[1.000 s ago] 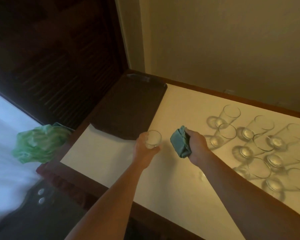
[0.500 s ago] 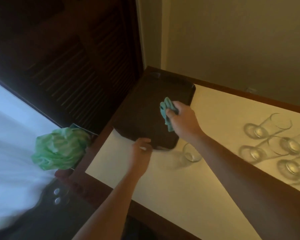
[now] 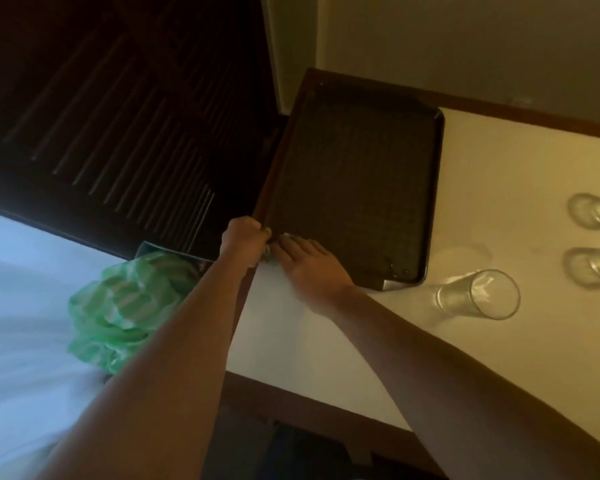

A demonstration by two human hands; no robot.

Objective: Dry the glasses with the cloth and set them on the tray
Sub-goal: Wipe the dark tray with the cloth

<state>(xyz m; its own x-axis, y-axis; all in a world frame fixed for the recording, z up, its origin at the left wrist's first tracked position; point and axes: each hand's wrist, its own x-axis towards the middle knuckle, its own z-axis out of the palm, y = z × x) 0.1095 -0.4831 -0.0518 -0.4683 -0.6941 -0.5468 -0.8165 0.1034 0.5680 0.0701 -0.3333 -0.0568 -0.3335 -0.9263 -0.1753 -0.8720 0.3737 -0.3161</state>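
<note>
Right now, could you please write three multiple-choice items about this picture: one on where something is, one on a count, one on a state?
1. Where is the nearest clear drinking glass?
A. on the dark rectangular tray
B. on the white tabletop, beside the tray's near right corner
C. in the left hand

2. How many glasses show in view?
A. one
B. three
C. six

3. What is on the dark rectangular tray?
A. nothing
B. two glasses
C. a green bag

Answers: 1 B, the glass lies apart from the tray on the white tabletop. 2 B, two more stand at the right edge. 3 A, its surface is bare; the left hand and right hand touch only its near corner.
</note>
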